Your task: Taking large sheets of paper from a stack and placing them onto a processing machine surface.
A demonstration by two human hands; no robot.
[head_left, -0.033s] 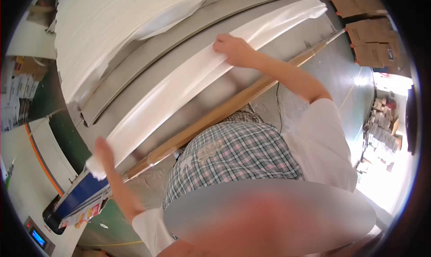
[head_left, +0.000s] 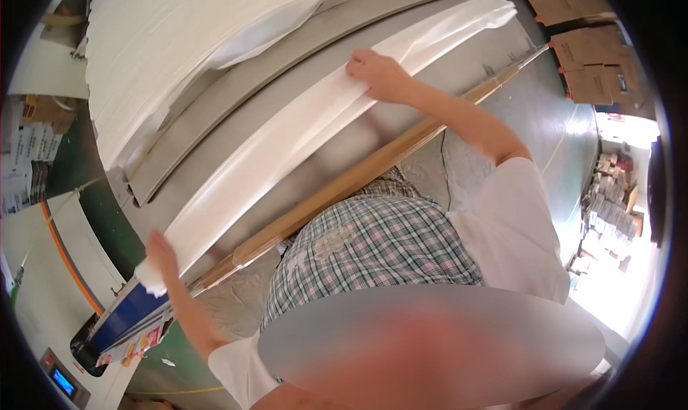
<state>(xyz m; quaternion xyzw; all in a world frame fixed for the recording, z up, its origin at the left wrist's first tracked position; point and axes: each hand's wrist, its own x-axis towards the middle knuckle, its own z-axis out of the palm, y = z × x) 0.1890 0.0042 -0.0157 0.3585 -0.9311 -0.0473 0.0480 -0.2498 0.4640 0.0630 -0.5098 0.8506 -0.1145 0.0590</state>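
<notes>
A long, glossy white folded sheet stretches diagonally over the grey tabletop, from lower left to upper right. My right hand has its fingers curled and closed on the sheet's far edge, around the middle of its length. At the lower left end, my left hand lies over the sheet near its bunched tip; its fingers are blurred, so their grip cannot be made out. Whether the sheet is film or cloth does not show clearly.
Beyond the sheet runs a long grey bar, with a large white sheet behind it. A brown wooden edge borders the table in front of me. Machinery with a small screen stands lower left; cardboard boxes are stacked at the right.
My left hand has shifted slightly left and down along with the sheet's lower end. My right hand has moved a little to the right and up.
</notes>
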